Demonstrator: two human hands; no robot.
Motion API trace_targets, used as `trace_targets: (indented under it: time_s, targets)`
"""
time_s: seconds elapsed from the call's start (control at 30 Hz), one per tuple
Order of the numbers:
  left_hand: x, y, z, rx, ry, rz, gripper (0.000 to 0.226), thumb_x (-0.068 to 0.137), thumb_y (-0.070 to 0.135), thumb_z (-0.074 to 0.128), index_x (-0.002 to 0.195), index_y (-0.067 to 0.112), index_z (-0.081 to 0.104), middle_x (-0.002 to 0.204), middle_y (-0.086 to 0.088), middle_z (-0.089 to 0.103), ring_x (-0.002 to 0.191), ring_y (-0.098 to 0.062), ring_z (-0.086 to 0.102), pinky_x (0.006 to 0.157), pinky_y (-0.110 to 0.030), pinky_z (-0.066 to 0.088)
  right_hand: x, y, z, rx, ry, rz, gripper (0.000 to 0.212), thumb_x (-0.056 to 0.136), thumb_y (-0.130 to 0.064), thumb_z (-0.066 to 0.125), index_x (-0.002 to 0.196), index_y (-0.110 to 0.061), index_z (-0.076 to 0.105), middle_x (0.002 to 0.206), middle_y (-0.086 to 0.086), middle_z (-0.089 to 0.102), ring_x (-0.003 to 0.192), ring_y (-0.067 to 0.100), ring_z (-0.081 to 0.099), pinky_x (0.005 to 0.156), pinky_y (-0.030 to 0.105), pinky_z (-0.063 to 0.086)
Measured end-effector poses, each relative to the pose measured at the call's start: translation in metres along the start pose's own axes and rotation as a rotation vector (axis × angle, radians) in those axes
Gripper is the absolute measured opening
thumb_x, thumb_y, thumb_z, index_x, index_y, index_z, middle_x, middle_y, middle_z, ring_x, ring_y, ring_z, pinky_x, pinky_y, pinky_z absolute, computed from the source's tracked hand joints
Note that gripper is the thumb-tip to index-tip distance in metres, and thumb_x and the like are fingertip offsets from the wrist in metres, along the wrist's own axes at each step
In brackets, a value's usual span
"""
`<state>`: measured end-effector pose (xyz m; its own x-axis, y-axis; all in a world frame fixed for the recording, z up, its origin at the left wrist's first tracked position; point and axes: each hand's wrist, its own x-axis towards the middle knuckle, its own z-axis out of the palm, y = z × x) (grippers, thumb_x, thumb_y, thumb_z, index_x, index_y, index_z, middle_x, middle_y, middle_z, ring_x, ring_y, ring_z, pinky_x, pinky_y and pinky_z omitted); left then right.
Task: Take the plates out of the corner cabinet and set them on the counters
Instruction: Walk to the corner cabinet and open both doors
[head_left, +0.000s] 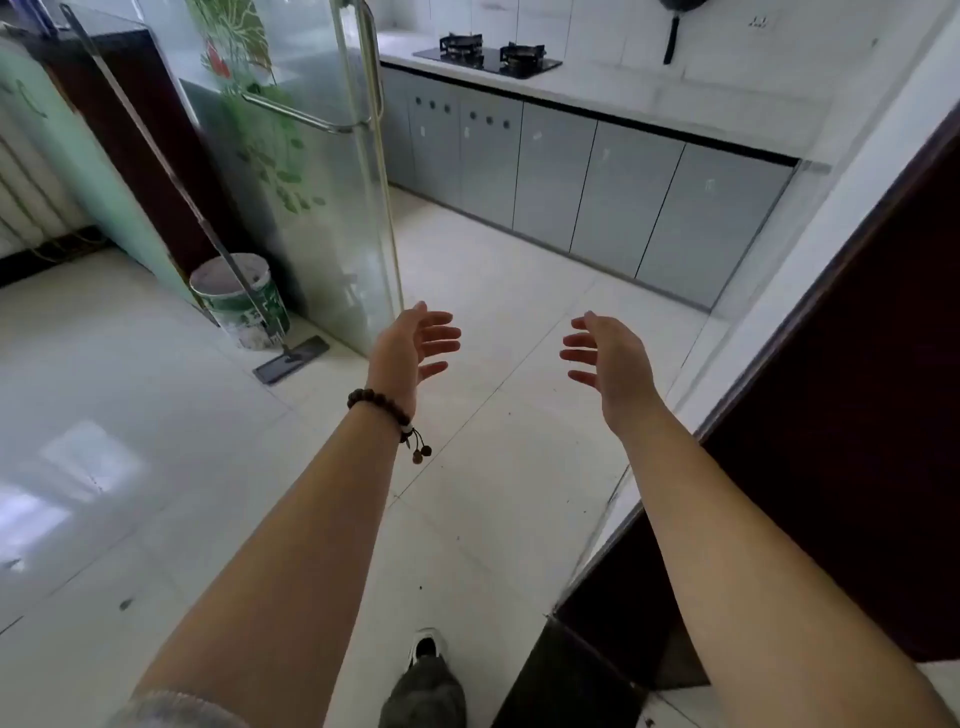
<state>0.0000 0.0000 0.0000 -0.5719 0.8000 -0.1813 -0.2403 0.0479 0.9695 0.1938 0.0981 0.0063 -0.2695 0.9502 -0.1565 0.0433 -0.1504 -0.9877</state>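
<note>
My left hand (413, 348) and my right hand (608, 358) are stretched out in front of me over the white tiled floor, palms facing each other, fingers apart, holding nothing. A bead bracelet (382, 405) is on my left wrist. Ahead stands a white counter (649, 98) above a row of grey cabinet doors (623, 197), all closed. A black gas hob (488, 57) sits on that counter. No plates are in view.
A glass sliding door (311, 171) stands open at the left of the kitchen entrance. A paint bucket (241, 301) and a flat mop (291, 358) rest beside it. A dark wooden frame (857, 389) lines the right side. My shoe (428, 649) shows below.
</note>
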Motion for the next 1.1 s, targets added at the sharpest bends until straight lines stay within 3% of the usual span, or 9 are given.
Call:
trace_targets:
  time_s: [0.57,1.1]
  targets:
    - [0.276,0.003,0.011,0.071,-0.113,-0.091,0.035,0.098,0.033,0.041,0.092,0.013,0.07,0.088,-0.004,0.074,0.085,-0.018,0.068,0.083,-0.038,0.05,0.239,0.012,0.071,0.029,0.147,0.055,0.021,0.093,-0.028,0.048,0.094,-0.014,0.063,0.093,0.006,0.066,0.086,0.021,0.066,0.079,0.041,0.051]
    - [0.504,-0.007,0.116,0.062,-0.123,-0.126,0.034,0.098,0.031,0.042,0.096,0.012,0.07,0.091,-0.006,0.074,0.086,-0.019,0.07,0.086,-0.039,0.052,0.493,0.005,0.048,0.058,0.201,0.101,0.023,0.094,-0.028,0.048,0.098,-0.011,0.064,0.094,0.007,0.066,0.089,0.022,0.067,0.08,0.042,0.053]
